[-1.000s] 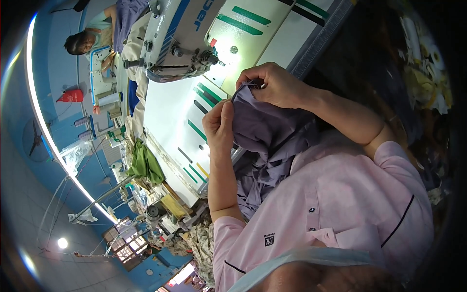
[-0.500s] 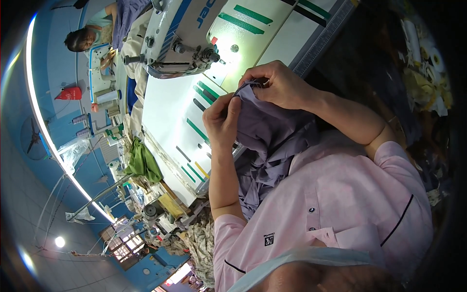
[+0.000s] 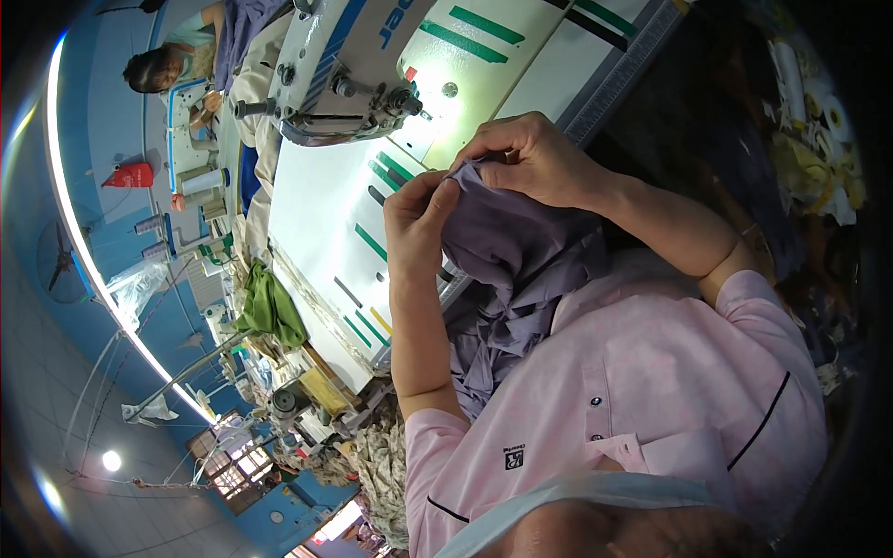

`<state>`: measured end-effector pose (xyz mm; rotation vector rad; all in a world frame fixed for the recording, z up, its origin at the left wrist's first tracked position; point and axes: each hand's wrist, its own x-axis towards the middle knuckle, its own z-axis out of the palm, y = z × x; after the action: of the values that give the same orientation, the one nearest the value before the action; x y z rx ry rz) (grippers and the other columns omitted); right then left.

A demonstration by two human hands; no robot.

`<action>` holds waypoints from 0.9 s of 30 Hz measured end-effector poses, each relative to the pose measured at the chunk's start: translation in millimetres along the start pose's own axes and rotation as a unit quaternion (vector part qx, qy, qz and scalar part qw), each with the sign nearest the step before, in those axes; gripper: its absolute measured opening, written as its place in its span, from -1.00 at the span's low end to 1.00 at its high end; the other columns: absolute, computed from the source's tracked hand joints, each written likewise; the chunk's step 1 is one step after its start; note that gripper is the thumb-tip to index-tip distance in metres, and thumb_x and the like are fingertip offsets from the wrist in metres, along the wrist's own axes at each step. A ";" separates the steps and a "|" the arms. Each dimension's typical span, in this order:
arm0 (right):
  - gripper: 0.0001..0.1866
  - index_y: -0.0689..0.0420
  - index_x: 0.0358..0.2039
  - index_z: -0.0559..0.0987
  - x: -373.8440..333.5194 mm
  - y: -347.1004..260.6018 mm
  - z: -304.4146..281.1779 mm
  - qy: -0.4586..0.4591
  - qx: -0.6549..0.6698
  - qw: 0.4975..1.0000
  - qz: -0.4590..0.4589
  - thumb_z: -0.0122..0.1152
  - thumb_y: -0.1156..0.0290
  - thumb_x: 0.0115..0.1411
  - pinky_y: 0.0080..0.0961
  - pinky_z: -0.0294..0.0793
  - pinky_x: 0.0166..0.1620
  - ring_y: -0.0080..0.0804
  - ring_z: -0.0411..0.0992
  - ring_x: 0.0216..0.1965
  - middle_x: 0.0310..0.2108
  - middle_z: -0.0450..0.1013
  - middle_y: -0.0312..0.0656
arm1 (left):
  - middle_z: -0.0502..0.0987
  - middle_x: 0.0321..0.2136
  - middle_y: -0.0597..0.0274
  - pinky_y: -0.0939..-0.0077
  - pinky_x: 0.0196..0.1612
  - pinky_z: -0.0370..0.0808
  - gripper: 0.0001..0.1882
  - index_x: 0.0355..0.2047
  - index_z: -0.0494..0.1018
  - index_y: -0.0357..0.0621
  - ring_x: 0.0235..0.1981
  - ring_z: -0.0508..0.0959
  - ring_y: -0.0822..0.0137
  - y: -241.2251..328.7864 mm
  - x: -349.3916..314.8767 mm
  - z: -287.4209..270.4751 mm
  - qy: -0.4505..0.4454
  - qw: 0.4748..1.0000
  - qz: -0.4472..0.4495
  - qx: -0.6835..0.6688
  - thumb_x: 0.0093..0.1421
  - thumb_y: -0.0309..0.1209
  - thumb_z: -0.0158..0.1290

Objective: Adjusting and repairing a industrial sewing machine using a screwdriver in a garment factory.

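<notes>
Left hand beside right hand (both curled)

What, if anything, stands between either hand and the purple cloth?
Nothing visible does. The left hand and right hand both already pinch the upper edge of the purple cloth in their fingers. The sewing machine stands beyond the hands, not in between.

On the white arm of the sewing machine there stand large blue letters, of which the upper edge of the view cuts a part. The pink shirt carries a small dark square emblem with tiny lettering beside it. Along the edge of the surface, a measuring strip shows fine scale marks; its numbers are too small for reading.
</notes>
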<state>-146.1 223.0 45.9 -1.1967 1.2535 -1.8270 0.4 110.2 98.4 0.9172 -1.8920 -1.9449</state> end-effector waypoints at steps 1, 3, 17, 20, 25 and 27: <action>-0.80 0.23 -0.31 0.56 1.0 -1.2 0.0 -0.002 -0.029 1.000 -0.010 0.07 0.64 0.02 -0.74 0.41 -0.32 -0.67 0.39 -0.42 -0.48 0.44 -0.34 | 0.51 -0.48 0.31 0.75 -0.37 0.36 -0.85 -0.34 0.49 -0.39 -0.47 0.43 0.58 -0.1 -0.6 -0.1 0.001 1.000 -0.005 -0.007 0.12 -0.53 0.10; -0.81 0.23 -0.31 0.56 1.1 1.3 1.9 0.005 -0.015 1.000 -0.011 0.08 0.63 0.03 -0.74 0.40 -0.34 -0.68 0.38 -0.43 -0.48 0.43 -0.35 | 0.52 -0.48 0.30 0.75 -0.37 0.37 -0.86 -0.33 0.50 -0.39 -0.47 0.44 0.57 0.4 0.1 0.3 -0.001 1.000 -0.011 -0.013 0.12 -0.53 0.10; -0.78 0.14 -0.27 0.46 -17.6 -2.0 31.5 0.102 -0.030 0.993 -0.056 0.24 0.39 0.08 -0.71 0.27 -0.55 -0.69 0.28 -0.59 -0.40 0.42 -0.33 | 0.48 -0.51 0.35 0.76 -0.38 0.31 -0.92 -0.39 0.51 -0.39 -0.49 0.39 0.59 1.8 -12.4 -25.9 0.081 0.991 0.102 0.025 0.07 -0.62 0.12; -0.75 0.14 -0.29 0.46 -18.4 -2.9 36.6 0.100 -0.059 0.992 -0.054 0.27 0.38 0.02 -0.56 0.35 -0.49 -0.49 0.37 -0.54 -0.44 0.44 -0.27 | 0.48 -0.49 0.33 0.77 -0.37 0.30 -0.91 -0.38 0.51 -0.38 -0.48 0.39 0.58 2.0 -15.4 -27.0 0.083 0.988 0.129 0.019 0.07 -0.62 0.12; -0.71 0.14 -0.35 0.45 -24.5 -1.8 47.3 0.149 -0.168 0.959 -0.170 0.35 0.43 -0.07 -0.45 0.36 -0.52 -0.32 0.39 -0.57 -0.51 0.40 -0.23 | 0.48 -0.48 0.32 0.76 -0.34 0.29 -0.90 -0.36 0.50 -0.38 -0.45 0.39 0.57 -1.9 -16.3 -32.6 0.100 0.985 0.141 0.028 0.07 -0.62 0.12; -0.72 0.15 -0.38 0.45 -30.3 -6.7 53.0 0.122 -0.182 0.967 -0.127 0.35 0.41 -0.08 -0.37 0.38 -0.50 -0.22 0.41 -0.55 -0.53 0.39 -0.20 | 0.49 -0.48 0.31 0.75 -0.33 0.31 -0.89 -0.36 0.50 -0.38 -0.44 0.41 0.56 -2.7 -16.2 -34.8 0.098 0.985 0.140 0.019 0.07 -0.61 0.12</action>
<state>-85.4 231.3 49.6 -1.4140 1.6987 -2.0343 34.5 92.7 101.8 0.7717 -1.8367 -1.6017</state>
